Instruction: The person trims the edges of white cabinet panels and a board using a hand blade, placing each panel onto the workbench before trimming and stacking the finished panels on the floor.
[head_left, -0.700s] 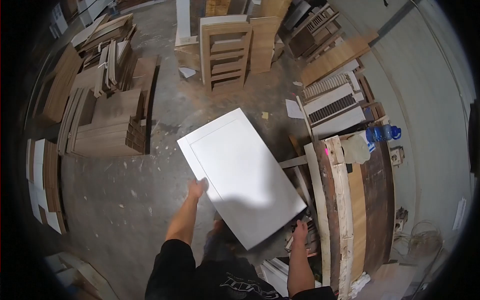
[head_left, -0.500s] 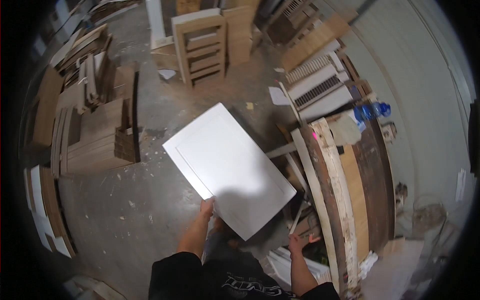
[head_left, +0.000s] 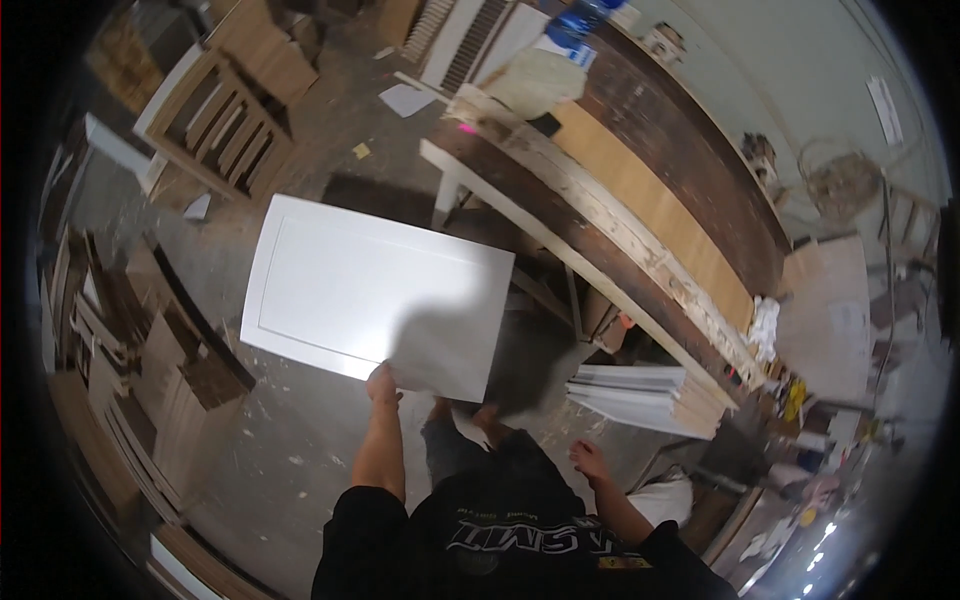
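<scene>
Cluttered workshop floor, left hand gripping white panel (fingers hidden), right hand free

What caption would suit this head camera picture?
Left hand carries a white panel by its edge; right hand hangs free near stacked white boards.

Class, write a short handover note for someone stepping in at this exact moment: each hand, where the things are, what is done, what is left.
Left hand: grips the near edge of the white panel, which is held flat above the floor.
Right hand: free, low by the hip, near the stack of white boards.
Done: the panel is lifted and carried one-handed.
Left: the panel is not yet set down anywhere; the long workbench stands to the right.
</scene>
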